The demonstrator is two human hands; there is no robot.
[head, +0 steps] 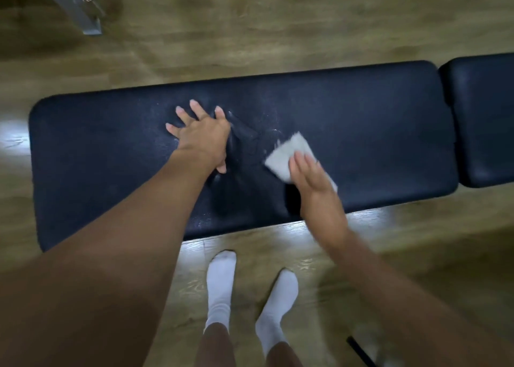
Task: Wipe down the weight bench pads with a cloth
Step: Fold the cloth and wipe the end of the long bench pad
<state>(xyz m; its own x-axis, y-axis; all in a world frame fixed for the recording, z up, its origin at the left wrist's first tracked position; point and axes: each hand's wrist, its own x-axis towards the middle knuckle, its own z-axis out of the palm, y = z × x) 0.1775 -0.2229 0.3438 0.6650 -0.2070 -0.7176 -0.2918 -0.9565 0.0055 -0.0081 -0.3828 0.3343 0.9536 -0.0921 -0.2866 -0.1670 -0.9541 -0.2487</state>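
A long black bench pad point(361, 133) lies across the view, with pale specks and smears near its middle. My left hand point(201, 137) rests flat on the pad with fingers spread, holding nothing. To its right, my right hand point(313, 178) presses a folded grey cloth point(289, 153) against the pad; the cloth sticks out beyond my fingertips and looks blurred. A second, shorter black pad point(484, 116) adjoins the long one at the right edge, separated by a narrow gap.
Wooden floor point(250, 18) surrounds the bench. A grey metal frame leg point(80, 10) stands at the top left. My feet in white socks point(222, 283) stand on the floor just in front of the bench. A dark bar point(358, 350) lies at the bottom right.
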